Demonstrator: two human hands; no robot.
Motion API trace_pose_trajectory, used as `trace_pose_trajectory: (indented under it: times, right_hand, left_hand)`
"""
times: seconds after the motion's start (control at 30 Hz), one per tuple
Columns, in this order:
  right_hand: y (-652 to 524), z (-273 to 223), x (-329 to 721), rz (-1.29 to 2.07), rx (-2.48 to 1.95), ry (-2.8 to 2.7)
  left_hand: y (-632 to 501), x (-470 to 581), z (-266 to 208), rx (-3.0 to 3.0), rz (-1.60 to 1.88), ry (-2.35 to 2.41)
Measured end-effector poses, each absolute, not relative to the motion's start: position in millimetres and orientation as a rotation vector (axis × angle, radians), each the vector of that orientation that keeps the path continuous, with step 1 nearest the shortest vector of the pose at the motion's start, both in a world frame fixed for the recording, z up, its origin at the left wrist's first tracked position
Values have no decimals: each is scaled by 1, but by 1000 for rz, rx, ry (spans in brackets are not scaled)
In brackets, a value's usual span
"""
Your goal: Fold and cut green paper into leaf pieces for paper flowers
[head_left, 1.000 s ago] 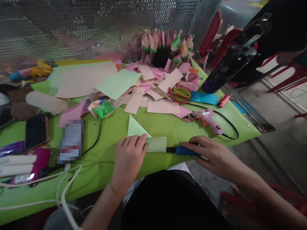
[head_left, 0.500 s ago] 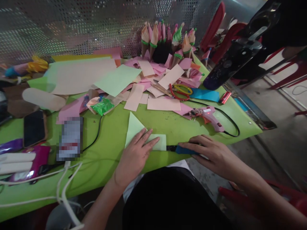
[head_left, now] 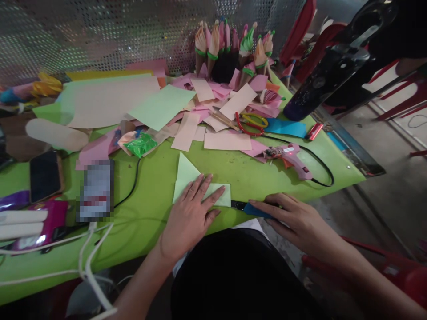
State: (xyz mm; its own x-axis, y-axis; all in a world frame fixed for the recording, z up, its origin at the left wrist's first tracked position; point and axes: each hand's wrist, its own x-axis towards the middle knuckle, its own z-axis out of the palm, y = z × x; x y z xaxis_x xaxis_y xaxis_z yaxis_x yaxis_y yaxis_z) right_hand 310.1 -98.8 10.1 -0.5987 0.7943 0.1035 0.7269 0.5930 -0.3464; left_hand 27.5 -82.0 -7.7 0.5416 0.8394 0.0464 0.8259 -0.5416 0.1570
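Observation:
My left hand (head_left: 193, 206) lies flat with spread fingers on a folded light-green sheet of paper (head_left: 185, 174), pressing it to the table. One part of the sheet rises to a point beyond the fingers, and a rectangular flap (head_left: 223, 194) sticks out to the right. My right hand (head_left: 288, 218) is closed around a knife with a blue handle (head_left: 255, 210). Its dark blade (head_left: 237, 205) points left and meets the flap's right edge; the blade's tip is out of sight at the paper.
Beyond the hands lie a pink glue gun (head_left: 290, 159), scissors (head_left: 251, 123) and many paper pieces (head_left: 227, 141). Paper ice-cream cones (head_left: 213, 42) stand at the back. Phones (head_left: 46, 176) and white cables (head_left: 87, 260) lie left. A dark bottle (head_left: 320, 80) stands right, near the table edge.
My left thumb has spread out and now shows beside the paper. The right hand and knife have shifted only slightly, and the view has moved a little.

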Motion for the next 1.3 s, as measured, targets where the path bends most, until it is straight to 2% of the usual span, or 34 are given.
trace_pose_trajectory:
  times: [0.8,1.0,1.13,1.3]
  right_hand:
    - [-113,6,290,351,-1294,-2582]
    - [-107,10,297,332,-1328,-2578]
    - [-105,10,297,309,-1335,-2574]
    - [-105,8,296,264,-1344,-2590]
  left_hand:
    - [-86,35,-6,2611,154,1522]
    - [-90,52,-8,2453,268,1664]
    - [-88,42,-1,2393,373,1593]
    - [-82,9,6,2502,219,1629]
